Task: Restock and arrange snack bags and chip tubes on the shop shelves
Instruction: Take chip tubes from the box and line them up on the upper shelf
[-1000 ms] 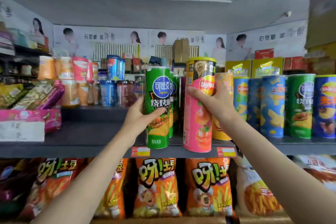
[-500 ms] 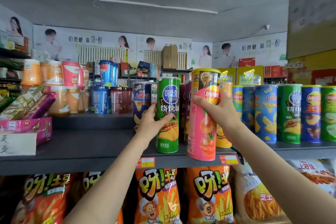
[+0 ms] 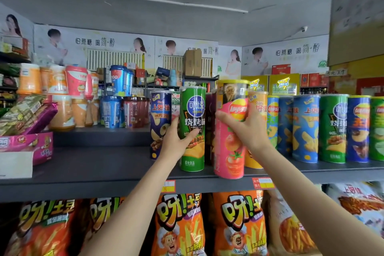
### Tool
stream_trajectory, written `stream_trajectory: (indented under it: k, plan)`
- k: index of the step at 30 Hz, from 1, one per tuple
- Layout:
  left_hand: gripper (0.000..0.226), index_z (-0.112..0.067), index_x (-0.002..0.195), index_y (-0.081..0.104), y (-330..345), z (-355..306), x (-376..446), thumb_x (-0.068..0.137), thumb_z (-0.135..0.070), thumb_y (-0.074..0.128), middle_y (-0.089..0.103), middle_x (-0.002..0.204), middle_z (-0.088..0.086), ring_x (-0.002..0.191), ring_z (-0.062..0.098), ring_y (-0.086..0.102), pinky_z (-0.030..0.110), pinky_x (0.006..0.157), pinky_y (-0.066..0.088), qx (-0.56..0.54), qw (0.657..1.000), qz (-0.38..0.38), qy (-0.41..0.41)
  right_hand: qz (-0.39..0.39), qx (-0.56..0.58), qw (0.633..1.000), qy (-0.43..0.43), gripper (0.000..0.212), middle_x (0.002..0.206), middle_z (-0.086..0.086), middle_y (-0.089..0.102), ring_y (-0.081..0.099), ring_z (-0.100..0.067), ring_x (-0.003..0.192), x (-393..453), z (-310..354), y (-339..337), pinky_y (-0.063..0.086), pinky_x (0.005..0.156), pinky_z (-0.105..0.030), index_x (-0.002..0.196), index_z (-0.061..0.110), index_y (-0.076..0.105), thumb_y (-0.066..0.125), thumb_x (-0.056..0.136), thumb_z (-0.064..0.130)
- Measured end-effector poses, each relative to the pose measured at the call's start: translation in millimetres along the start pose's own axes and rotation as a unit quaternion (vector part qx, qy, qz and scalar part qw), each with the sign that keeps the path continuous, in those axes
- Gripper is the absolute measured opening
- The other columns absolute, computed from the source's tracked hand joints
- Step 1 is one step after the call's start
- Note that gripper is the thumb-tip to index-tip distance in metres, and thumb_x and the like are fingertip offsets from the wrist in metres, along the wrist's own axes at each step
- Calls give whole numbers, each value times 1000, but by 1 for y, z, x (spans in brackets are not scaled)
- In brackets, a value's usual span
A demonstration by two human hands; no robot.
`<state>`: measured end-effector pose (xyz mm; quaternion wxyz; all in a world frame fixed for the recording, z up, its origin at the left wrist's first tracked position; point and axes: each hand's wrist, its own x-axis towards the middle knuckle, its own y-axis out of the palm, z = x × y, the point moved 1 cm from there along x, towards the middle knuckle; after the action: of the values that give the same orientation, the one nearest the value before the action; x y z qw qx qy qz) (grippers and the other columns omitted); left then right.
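On the dark grey shelf (image 3: 104, 170) a green chip tube (image 3: 193, 110) stands upright near the front edge, and my left hand (image 3: 176, 141) grips it around the middle. Just to its right stands a pink tomato-flavour chip tube (image 3: 229, 151) with a yellow lid; my right hand (image 3: 245, 129) grips its upper half. A dark blue chip tube (image 3: 159, 116) stands behind my left hand. To the right, a row of blue and green chip tubes (image 3: 332, 129) lines the same shelf.
Orange snack bags (image 3: 180, 224) hang packed on the shelf below. Drink cups (image 3: 60, 89) are stacked at the back left, and a pink carton (image 3: 37, 145) with a white box (image 3: 16, 164) sits at the shelf's left. Yellow price tags (image 3: 262, 183) mark the shelf edge.
Both tubes sit a little further right on the shelf, and the dark blue tube behind my left hand has come into view. My hands keep their grips on the green and pink tubes.
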<state>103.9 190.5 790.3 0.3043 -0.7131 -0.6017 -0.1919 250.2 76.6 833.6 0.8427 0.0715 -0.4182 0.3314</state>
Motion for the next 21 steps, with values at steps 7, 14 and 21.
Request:
stream_trajectory:
  k: [7, 14, 21]
  plan:
    - [35, -6, 117, 49, 9, -12, -29, 85, -14, 62, 50, 108, 2, 101, 14, 44, 41, 95, 39, 120, 958, -214, 147, -89, 34, 994, 44, 52, 88, 2, 61, 64, -22, 83, 10, -4, -31, 55, 76, -39, 106, 15, 50, 77, 70, 42]
    - [38, -7, 116, 48, 13, -14, -33, 83, -14, 66, 49, 109, 5, 104, 24, 49, 38, 90, 42, 121, 963, -187, 152, -73, 60, 991, 94, 57, 95, -4, 65, 65, -24, 89, -2, -11, -13, 54, 83, -45, 106, 16, 50, 79, 67, 45]
    - [75, -30, 126, 32, -1, -29, -60, 67, -48, 75, 43, 115, -23, 108, -6, 49, 11, 87, 43, 36, 977, -6, 208, -2, 95, 995, -13, 59, 90, 10, 61, 60, 0, 80, -24, 38, 34, 52, 68, -15, 112, 16, 47, 79, 69, 38]
